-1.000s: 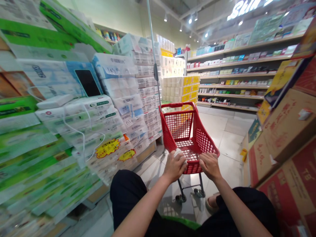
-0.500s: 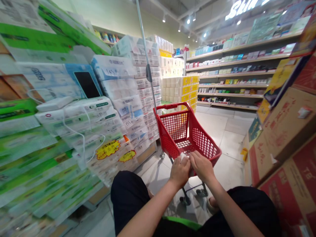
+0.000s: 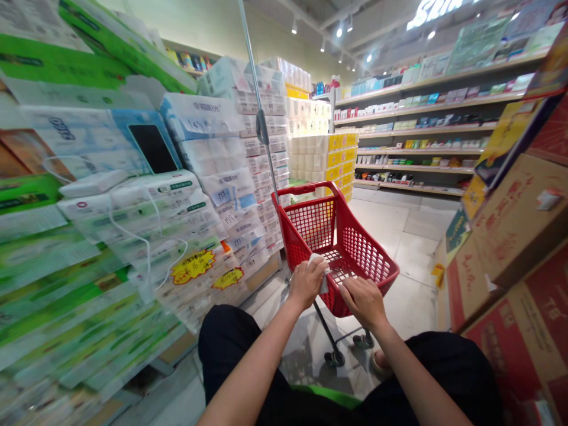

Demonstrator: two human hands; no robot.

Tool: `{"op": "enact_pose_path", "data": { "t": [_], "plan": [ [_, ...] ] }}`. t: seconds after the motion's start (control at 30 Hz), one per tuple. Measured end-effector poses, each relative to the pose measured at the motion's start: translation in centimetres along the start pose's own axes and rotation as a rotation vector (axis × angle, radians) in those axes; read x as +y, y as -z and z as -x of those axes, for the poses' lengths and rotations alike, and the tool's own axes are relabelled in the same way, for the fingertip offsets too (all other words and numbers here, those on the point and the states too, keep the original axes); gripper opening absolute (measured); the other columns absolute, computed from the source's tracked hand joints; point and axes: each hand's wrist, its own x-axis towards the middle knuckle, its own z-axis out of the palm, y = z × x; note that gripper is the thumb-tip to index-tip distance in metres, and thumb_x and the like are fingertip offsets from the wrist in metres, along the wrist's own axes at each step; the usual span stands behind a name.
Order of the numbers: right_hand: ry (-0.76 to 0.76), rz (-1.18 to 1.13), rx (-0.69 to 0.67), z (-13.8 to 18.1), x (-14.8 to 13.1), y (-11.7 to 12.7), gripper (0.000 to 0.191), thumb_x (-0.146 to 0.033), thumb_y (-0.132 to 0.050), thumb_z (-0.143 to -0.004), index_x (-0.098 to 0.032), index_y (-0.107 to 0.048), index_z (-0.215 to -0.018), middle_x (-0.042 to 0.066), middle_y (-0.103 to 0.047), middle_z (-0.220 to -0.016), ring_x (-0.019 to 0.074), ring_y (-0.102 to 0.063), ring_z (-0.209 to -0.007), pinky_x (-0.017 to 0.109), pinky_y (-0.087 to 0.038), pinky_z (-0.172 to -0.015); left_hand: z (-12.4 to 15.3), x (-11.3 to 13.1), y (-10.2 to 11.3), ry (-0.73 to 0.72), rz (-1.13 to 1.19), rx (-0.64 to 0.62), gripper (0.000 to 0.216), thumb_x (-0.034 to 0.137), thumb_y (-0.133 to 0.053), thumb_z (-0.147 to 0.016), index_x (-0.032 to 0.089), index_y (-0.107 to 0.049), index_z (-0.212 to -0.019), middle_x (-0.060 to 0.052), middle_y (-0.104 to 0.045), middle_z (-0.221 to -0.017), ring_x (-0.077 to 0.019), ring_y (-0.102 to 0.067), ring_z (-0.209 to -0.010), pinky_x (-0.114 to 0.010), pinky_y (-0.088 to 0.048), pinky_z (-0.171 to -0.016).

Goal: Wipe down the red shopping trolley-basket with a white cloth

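In front of my knees stands a small red plastic shopping cart [image 3: 366, 248] with perforated basket walls and dark wheels. My left hand [image 3: 307, 281] is closed on a crumpled white wipe [image 3: 318, 264], which it presses against the near left rim of the basket. A bit of the wipe hangs down below the fingers. My right hand [image 3: 364, 299] curls its fingers over the near rim, to the right of the left hand. Whatever lies under its palm is hidden. No goods show inside the basket.
Stacked tissue packs [image 3: 231, 195] rise along the left, with a phone [image 3: 153, 148] and a white cable [image 3: 146, 239] on them. A metal pole [image 3: 255, 65] stands behind the cart's left side. Cardboard boxes [image 3: 517, 236] line the right. Stocked shelves [image 3: 412, 151] stand farther back.
My hands were close together at the near rim and are now apart. The left hand has moved left and up along the rim with the wipe. The right hand has barely shifted.
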Motion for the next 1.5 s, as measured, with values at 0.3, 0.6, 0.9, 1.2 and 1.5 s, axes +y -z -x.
{"op": "enact_pose_path", "data": {
  "t": [0.3, 0.6, 0.9, 1.2, 1.5],
  "plan": [
    [0.111, -0.017, -0.034, 0.4, 2.0, -0.6, 0.008, -0.018, -0.064, -0.074, -0.022, -0.056, -0.073, 0.002, -0.065, -0.074, 0.0183, -0.053, -0.076, 0.033, -0.029, -0.071, 3.4, 6.1, 0.2, -0.073, 0.052, -0.039, 0.033, 0.033, -0.043, -0.098, 0.032, -0.054, -0.129, -0.002, -0.051, -0.136, -0.0227, -0.051, -0.102, -0.038, -0.044, -0.084],
    [0.118, 0.039, 0.005, 1.0, 2.4, -0.7, 0.024, -0.035, -0.064, -0.084, -0.021, -0.052, -0.068, 0.001, -0.061, -0.069, 0.0173, -0.05, -0.073, 0.033, -0.029, -0.072, 0.5, 0.7, -0.2, -0.159, -0.009, -0.053, 0.032, 0.033, -0.042, -0.099, 0.036, -0.053, -0.129, 0.001, -0.055, -0.133, -0.018, -0.055, -0.099, -0.033, -0.04, -0.084],
    [0.107, 0.082, 0.062, 1.0, 1.9, -1.0, 0.027, -0.038, -0.062, -0.084, -0.022, -0.05, -0.066, 0.001, -0.059, -0.067, 0.017, -0.048, -0.07, 0.034, -0.028, -0.071, -1.1, -1.5, -0.3, 0.075, -0.001, 0.014, 0.035, 0.027, -0.04, -0.098, 0.033, -0.054, -0.129, 0.0, -0.053, -0.138, -0.0209, -0.053, -0.101, -0.037, -0.043, -0.086],
    [0.087, 0.024, 0.066, 2.4, 2.0, -0.2, 0.016, -0.024, -0.063, -0.077, -0.022, -0.052, -0.066, 0.001, -0.06, -0.068, 0.0175, -0.049, -0.072, 0.033, -0.028, -0.071, 4.4, 6.7, 0.3, -0.087, 0.064, -0.022, 0.036, 0.034, -0.045, -0.097, 0.035, -0.053, -0.132, 0.001, -0.051, -0.14, -0.0225, -0.051, -0.103, -0.038, -0.042, -0.085],
    [0.12, 0.046, 0.096, 2.6, 2.3, -0.2, 0.028, -0.038, -0.062, -0.084, -0.022, -0.05, -0.064, 0.001, -0.058, -0.067, 0.0174, -0.047, -0.071, 0.033, -0.029, -0.07, 1.7, 1.5, 0.1, -0.171, -0.014, -0.03, 0.033, 0.038, -0.043, -0.099, 0.037, -0.054, -0.13, 0.002, -0.055, -0.136, -0.0189, -0.055, -0.101, -0.034, -0.041, -0.084]
  ]
}}
